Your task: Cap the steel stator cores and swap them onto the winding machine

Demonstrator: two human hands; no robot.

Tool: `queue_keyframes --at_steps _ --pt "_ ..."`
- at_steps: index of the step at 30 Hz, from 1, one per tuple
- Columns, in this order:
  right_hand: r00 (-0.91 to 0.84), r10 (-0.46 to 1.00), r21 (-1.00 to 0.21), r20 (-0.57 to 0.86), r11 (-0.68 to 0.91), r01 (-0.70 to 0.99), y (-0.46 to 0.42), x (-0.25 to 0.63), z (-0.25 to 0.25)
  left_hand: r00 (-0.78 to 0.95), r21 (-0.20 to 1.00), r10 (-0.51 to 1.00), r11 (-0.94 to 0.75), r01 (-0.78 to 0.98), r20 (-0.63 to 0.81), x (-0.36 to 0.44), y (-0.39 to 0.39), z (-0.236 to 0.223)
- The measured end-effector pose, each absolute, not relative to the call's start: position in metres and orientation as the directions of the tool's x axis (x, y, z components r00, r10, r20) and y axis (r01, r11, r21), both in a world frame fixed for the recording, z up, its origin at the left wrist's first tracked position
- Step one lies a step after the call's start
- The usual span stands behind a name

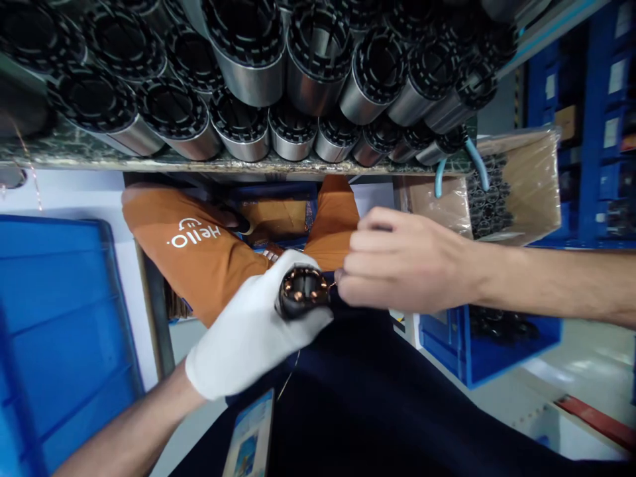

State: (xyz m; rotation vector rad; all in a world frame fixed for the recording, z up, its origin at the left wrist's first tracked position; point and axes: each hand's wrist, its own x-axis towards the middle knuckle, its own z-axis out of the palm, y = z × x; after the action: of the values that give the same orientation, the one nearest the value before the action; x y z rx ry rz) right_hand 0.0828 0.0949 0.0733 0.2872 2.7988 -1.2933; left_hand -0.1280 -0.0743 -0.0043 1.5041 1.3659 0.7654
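My left hand [248, 331], in a white glove, is wrapped round a small dark motor stator [302, 290] with copper windings showing at its open end. My right hand [402, 262] is bare and comes in from the right. Its fingers are pinched at the stator's right edge, on what looks like a thin wire end too small to make out. Both hands meet over my lap, above dark blue cloth. A thin wire hangs down below the stator.
A shelf [199, 161] above holds several stacked metal cylinders [248, 66] with black ribbed ends. A blue crate [59, 318] stands left, a blue bin [487, 344] and a cardboard box [517, 185] of parts right. Orange cloth marked "Hello" [199, 245] lies behind. A phone [251, 437] rests on my lap.
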Motion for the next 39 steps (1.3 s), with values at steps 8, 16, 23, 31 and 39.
queue_keyframes --at_steps 8,16,23,31,39 --pt "-0.653 -0.248 -0.506 -0.715 -0.462 0.729 0.096 0.082 0.050 0.325 0.384 0.851 -0.486 0.785 0.413 -0.137 -0.076 0.004" --pt "-0.978 0.076 -0.484 -0.196 0.860 0.164 0.061 0.048 0.049 -0.105 0.812 0.993 0.016 0.584 0.056 -0.134 -0.118 -0.017" --pt "-0.981 0.123 -0.091 0.151 0.990 0.110 0.076 -0.114 0.105 -0.691 0.951 0.696 0.306 0.043 -0.193 -0.181 -0.156 -0.035" --pt "-0.846 0.519 -0.100 0.124 0.855 0.509 0.149 -0.295 0.073 -0.862 0.990 0.508 0.120 0.070 0.000 -0.255 -0.162 -0.016" --pt "-0.872 0.404 -0.163 0.275 0.914 0.372 0.139 -0.266 0.106 -0.860 0.984 0.510 -0.151 -0.090 -0.001 -0.318 -0.100 -0.006"
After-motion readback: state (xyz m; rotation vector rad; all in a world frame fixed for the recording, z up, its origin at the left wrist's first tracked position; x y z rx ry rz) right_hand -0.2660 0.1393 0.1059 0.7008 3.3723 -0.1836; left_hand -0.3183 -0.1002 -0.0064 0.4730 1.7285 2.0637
